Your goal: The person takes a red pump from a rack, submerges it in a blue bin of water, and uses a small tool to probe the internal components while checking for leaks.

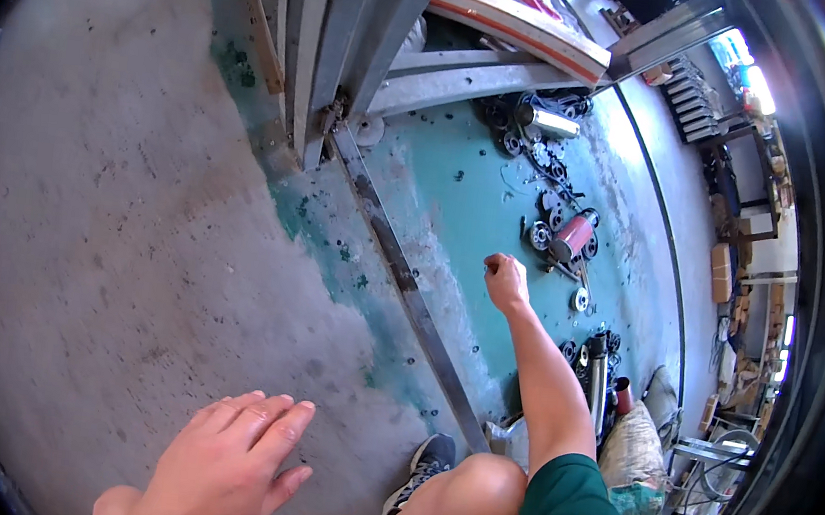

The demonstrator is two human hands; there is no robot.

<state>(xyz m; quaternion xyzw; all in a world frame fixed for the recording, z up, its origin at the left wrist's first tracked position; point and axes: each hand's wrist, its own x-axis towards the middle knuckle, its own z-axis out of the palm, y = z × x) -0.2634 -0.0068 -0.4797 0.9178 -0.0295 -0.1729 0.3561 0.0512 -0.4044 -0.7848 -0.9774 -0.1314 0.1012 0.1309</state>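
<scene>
My left hand [228, 459] hovers low in the view over the grey floor, its fingers stretched out with nothing in them. Reaching forward, my right hand [507, 282] is above the green floor strip, thumb and fingers pinched together. Whatever it may hold is too small or hidden to make out. Just beyond that hand lie a red-pink cylinder [574, 236], a pulley-like metal wheel [539, 235] and a pale ring-shaped part [580, 299]. A flat metal bar [401, 271] runs along the floor to the left of my right arm.
Upright metal frame posts [329, 48] stand ahead, with a slanting beam [481, 86] joined to them. A silver cylinder [552, 121] lies among dark parts farther off. To the right are a woven sack [636, 447] and metal tubes [597, 383]. My shoe [431, 461] is beside the bar.
</scene>
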